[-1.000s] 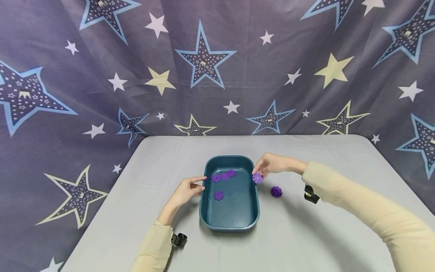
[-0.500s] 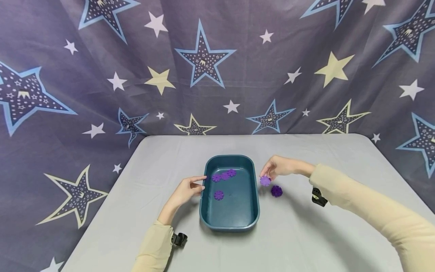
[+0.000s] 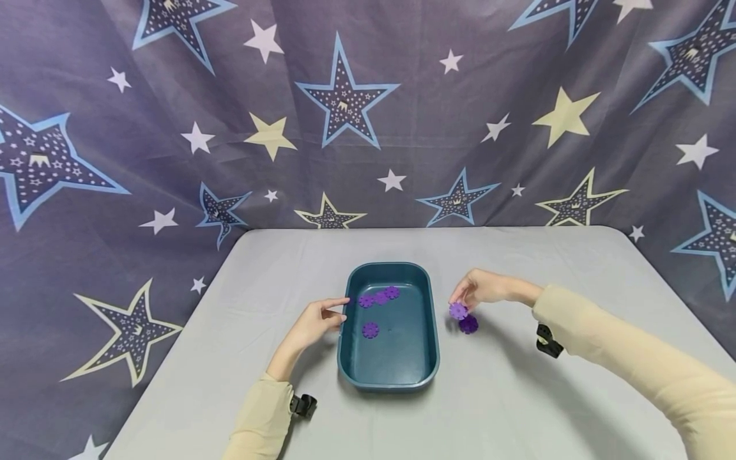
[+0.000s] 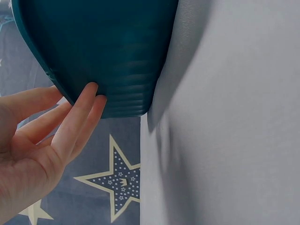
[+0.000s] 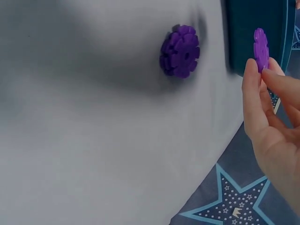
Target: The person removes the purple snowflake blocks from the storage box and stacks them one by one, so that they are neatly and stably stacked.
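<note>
My right hand [image 3: 480, 287] pinches a light purple, notched flower-shaped plastic disc [image 5: 261, 49] between thumb and fingertips, held above the table. Just below it in the head view lies a small stack of darker purple discs [image 5: 180, 52], their notched edges layered on the tabletop. My left hand [image 3: 310, 326] touches the left side of a dark teal rectangular bin [image 3: 390, 377]. In the left wrist view, its nearly straight fingers [image 4: 84, 101] rest against the bin's outer wall.
Inside the bin, three purple discs [image 3: 366, 301] lie in a row near the back; another disc [image 3: 370, 330] lies nearer the front. A pale cloth covers the table [image 3: 276, 268]. Behind it hangs a grey star-patterned curtain [image 3: 368, 172].
The right hand has moved right and slightly toward the front, away from the bin's right rim, carrying its light purple disc close over the dark stack. The left hand and bin stay put.
</note>
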